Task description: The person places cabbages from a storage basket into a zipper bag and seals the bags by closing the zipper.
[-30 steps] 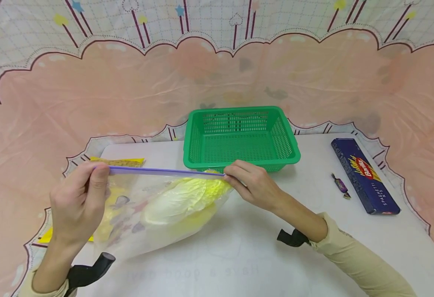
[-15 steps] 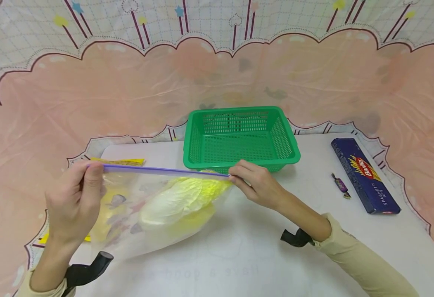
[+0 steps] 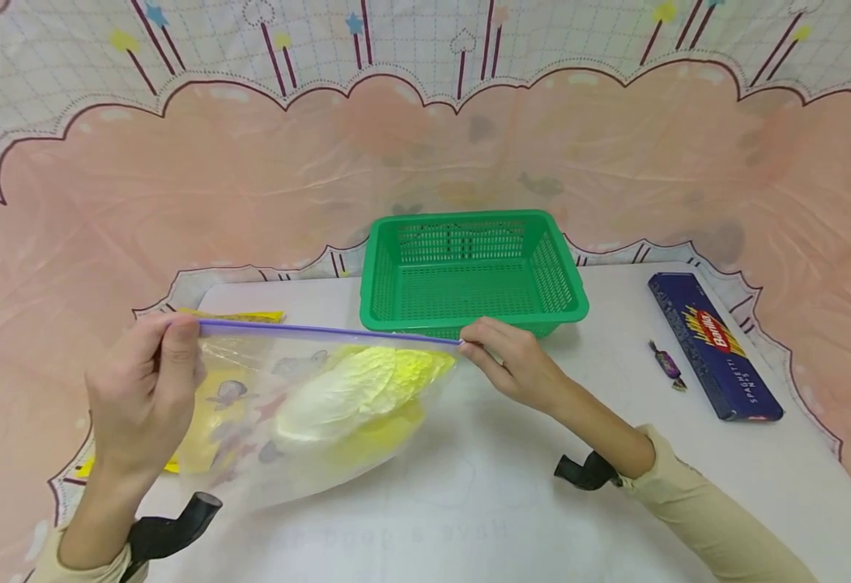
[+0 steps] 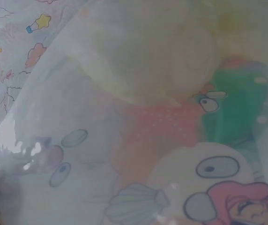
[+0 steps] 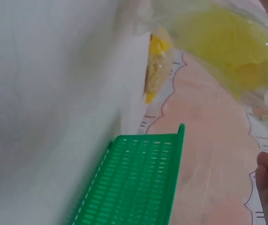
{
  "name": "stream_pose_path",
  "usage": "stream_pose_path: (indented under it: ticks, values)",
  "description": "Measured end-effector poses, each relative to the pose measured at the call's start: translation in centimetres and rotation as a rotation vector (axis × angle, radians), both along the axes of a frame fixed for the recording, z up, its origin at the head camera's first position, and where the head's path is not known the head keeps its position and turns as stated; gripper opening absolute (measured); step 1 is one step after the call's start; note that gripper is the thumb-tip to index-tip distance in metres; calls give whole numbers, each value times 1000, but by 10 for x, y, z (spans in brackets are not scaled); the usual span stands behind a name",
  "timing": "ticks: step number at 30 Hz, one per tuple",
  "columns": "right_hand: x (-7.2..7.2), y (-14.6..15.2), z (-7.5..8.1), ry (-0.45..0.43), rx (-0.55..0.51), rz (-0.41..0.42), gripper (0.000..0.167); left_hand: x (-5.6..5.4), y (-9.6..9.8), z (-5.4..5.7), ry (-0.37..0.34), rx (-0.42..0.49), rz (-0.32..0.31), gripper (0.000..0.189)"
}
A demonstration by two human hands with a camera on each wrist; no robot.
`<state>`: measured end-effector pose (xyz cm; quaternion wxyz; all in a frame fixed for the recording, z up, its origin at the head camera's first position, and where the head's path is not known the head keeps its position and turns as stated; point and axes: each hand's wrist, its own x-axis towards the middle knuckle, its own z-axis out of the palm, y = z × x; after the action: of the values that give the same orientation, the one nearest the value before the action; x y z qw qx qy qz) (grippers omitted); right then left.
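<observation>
A clear zip bag [image 3: 250, 478] with a purple zip strip [image 3: 323, 331] hangs over the table, stretched between both hands. Inside it lies a pale green and white napa cabbage [image 3: 352, 397], tilted along the bag. My left hand [image 3: 141, 397] pinches the strip's left end between thumb and fingers. At the right end, thumb and fingertips of my right hand [image 3: 516, 364] pinch the corner of the strip. Cartoon prints on the bag fill most of the left wrist view. In the right wrist view the cabbage [image 5: 232, 42] shows blurred through the plastic.
Behind the bag stands a green basket [image 3: 469, 287] at the table's far edge. To the right lie a blue spaghetti box [image 3: 716, 346] and a wrapped candy [image 3: 667, 366]. A yellow packet [image 3: 257, 317] lies at the left, partly hidden by the bag.
My right hand has slid rightward and my left hand slightly leftward and up. More of the purple strip now shows between them. The basket, box and candy stay put.
</observation>
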<state>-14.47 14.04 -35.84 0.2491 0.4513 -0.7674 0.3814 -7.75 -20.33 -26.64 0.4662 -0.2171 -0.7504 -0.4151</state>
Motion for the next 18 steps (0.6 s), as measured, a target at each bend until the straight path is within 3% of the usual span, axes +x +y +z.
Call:
stream_pose_path:
  ticks: [5,10,18]
  values:
    - [2,1,0,-79,-52,17,30,2,2,0,0,2,-5,33]
    - [7,0,0,-157,-115,18,18,2,2,-2,-7,3,-13,32]
    - [18,-6,-4,-253,-219,-37,12,6,3,-8,-86,30,-53,26]
